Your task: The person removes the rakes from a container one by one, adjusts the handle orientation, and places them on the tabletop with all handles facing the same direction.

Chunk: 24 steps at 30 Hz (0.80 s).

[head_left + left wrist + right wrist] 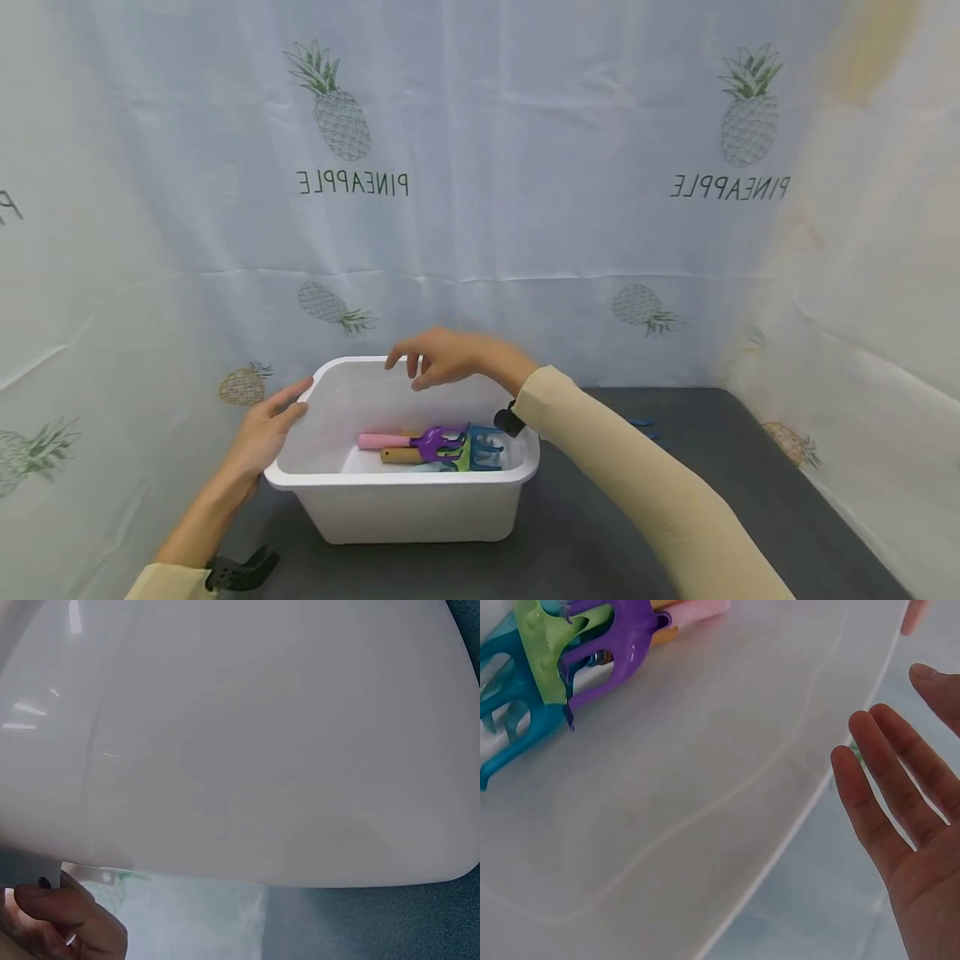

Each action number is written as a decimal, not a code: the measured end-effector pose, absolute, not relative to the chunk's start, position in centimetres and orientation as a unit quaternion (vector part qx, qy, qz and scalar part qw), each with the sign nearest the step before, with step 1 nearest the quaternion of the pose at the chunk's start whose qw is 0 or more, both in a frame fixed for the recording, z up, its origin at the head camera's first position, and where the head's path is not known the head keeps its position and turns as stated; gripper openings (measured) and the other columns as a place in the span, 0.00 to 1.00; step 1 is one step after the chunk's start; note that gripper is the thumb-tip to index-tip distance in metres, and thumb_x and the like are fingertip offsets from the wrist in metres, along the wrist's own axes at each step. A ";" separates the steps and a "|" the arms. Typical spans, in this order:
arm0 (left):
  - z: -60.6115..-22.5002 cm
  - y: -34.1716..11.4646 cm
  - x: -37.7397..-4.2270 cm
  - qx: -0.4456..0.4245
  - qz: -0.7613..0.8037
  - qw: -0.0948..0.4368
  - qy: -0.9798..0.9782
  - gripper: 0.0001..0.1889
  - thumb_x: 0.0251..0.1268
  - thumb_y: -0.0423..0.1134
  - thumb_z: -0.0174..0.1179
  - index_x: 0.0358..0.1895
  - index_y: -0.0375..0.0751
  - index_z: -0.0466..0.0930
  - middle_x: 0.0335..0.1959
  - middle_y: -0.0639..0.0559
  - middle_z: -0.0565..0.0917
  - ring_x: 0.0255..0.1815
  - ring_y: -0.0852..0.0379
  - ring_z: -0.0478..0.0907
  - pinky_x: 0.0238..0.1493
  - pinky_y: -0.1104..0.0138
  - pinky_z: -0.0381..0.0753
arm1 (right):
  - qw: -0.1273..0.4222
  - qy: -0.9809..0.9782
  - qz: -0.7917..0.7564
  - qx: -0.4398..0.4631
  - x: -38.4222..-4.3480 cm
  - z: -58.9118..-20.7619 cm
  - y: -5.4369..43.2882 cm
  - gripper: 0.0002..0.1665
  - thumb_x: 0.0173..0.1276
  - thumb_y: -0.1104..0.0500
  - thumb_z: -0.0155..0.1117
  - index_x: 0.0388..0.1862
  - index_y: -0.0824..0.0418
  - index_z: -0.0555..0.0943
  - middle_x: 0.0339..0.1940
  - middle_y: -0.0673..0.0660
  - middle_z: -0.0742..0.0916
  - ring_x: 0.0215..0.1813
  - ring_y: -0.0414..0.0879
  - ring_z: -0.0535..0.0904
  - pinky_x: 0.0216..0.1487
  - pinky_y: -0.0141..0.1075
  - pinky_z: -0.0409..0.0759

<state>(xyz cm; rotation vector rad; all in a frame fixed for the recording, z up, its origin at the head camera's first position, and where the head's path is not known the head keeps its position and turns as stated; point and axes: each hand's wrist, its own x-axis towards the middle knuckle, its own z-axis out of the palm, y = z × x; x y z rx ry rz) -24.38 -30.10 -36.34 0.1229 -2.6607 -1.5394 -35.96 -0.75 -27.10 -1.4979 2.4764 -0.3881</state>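
A white plastic basin (405, 508) stands on the dark table. My left hand (258, 437) grips its left rim, thumb near the edge in the left wrist view. Over the far rim hovers my right hand (446, 357), holding nothing; in the right wrist view its fingers (877, 802) are extended and spread. Inside the basin lies a pile of small garden tools: a purple hand fork (441, 443) with a pink handle (384, 442), a wooden handle (401, 456), a light green piece (544, 645) and blue-teal pronged heads (536, 712). The near wall partly hides the pile in the head view.
Blue prongs (645, 427) lie on the dark table (720, 475) right of the basin, partly behind my right sleeve (622, 467). A pineapple-printed curtain (525, 208) hangs behind the table and along both sides.
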 end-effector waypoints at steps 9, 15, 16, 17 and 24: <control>-36.5 -30.0 -24.5 0.042 -0.503 0.030 -0.862 0.31 0.85 0.50 0.42 0.84 0.48 0.53 0.83 0.32 0.57 0.73 0.30 0.71 0.52 0.59 0.88 | 0.143 0.850 -0.141 -0.487 -36.9 -29.7 -2.6 0.26 0.72 0.60 0.67 0.68 0.49 0.78 0.54 0.57 0.90 0.55 0.46 0.85 0.49 0.29 0.84; -36.4 -30.2 -24.5 0.040 -0.502 0.034 -0.863 0.31 0.85 0.50 0.43 0.84 0.47 0.54 0.83 0.32 0.56 0.74 0.30 0.70 0.51 0.62 0.87 | 0.163 0.855 -0.137 -0.473 -37.3 -31.2 -3.3 0.25 0.72 0.61 0.68 0.66 0.49 0.79 0.50 0.53 0.90 0.52 0.44 0.85 0.48 0.30 0.84; -36.4 -30.2 -24.5 0.039 -0.502 0.036 -0.863 0.31 0.84 0.50 0.44 0.83 0.47 0.54 0.83 0.32 0.55 0.74 0.30 0.70 0.51 0.63 0.87 | 0.165 0.855 -0.137 -0.473 -37.4 -31.5 -3.4 0.25 0.72 0.61 0.68 0.66 0.49 0.79 0.50 0.53 0.90 0.51 0.44 0.84 0.49 0.30 0.84; -36.4 -30.1 -24.5 0.039 -0.503 0.037 -0.863 0.31 0.84 0.50 0.44 0.83 0.47 0.55 0.83 0.33 0.56 0.73 0.31 0.71 0.50 0.64 0.87 | 0.165 0.855 -0.137 -0.472 -37.5 -31.8 -3.6 0.25 0.72 0.61 0.68 0.66 0.49 0.79 0.50 0.53 0.90 0.51 0.44 0.84 0.49 0.30 0.84; -36.3 -30.1 -24.4 0.040 -0.507 0.038 -0.860 0.31 0.84 0.49 0.46 0.83 0.47 0.56 0.82 0.33 0.59 0.70 0.34 0.75 0.46 0.69 0.85 | 0.176 0.856 -0.138 -0.466 -38.1 -33.9 -4.2 0.23 0.72 0.61 0.67 0.65 0.52 0.81 0.52 0.53 0.88 0.50 0.41 0.84 0.53 0.30 0.84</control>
